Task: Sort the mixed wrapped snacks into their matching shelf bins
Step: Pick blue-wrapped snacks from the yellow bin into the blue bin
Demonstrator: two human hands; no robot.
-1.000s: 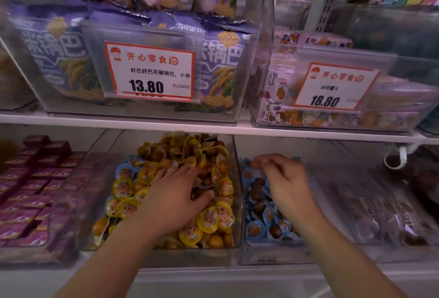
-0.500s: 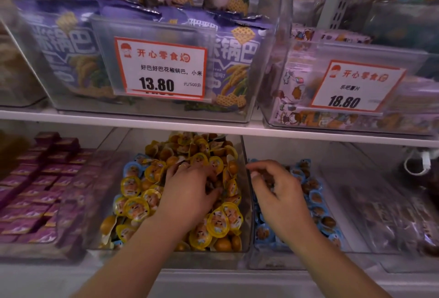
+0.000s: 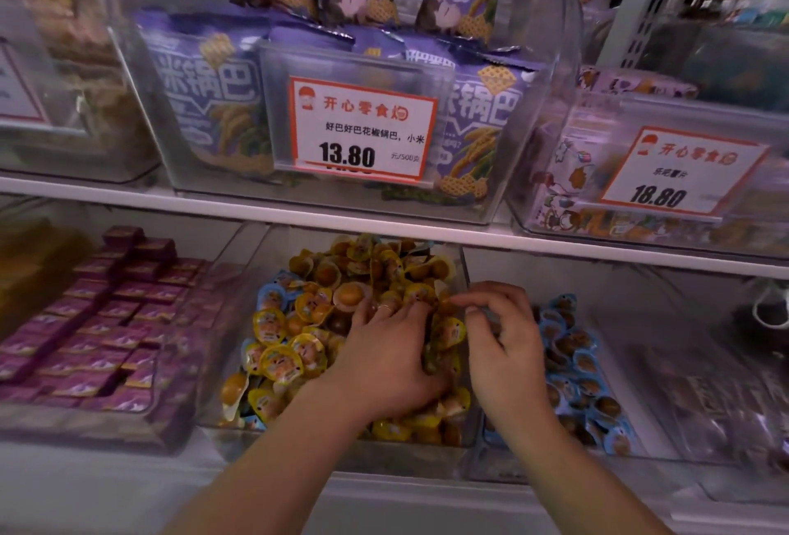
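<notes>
A clear bin (image 3: pixel 239 278) on the lower shelf holds a heap of yellow-wrapped round snacks (image 3: pixel 277 357), with a few blue-wrapped ones (image 3: pixel 271 295) mixed in at its left side. The bin to its right (image 3: pixel 550 468) holds blue-wrapped snacks (image 3: pixel 582 363). My left hand (image 3: pixel 384 359) lies flat on the yellow heap with fingers spread among the wrappers. My right hand (image 3: pixel 506 342) hovers over the divider between the two bins, fingers curled, its fingertips at a yellow snack by the bin's right edge. Whether it holds anything is hidden.
Left of the yellow bin is a bin of purple square packets (image 3: pixel 106 321). A bin of dark packets (image 3: pixel 704 385) sits at the far right. The white shelf edge (image 3: pixel 384 229) runs just above, carrying bins of purple snack bags (image 3: pixel 205 107) and price tags (image 3: pixel 363 133).
My right hand has moved left, out of the blue-snack bin to the yellow bin's right edge. My left hand has slid further back into the yellow heap.
</notes>
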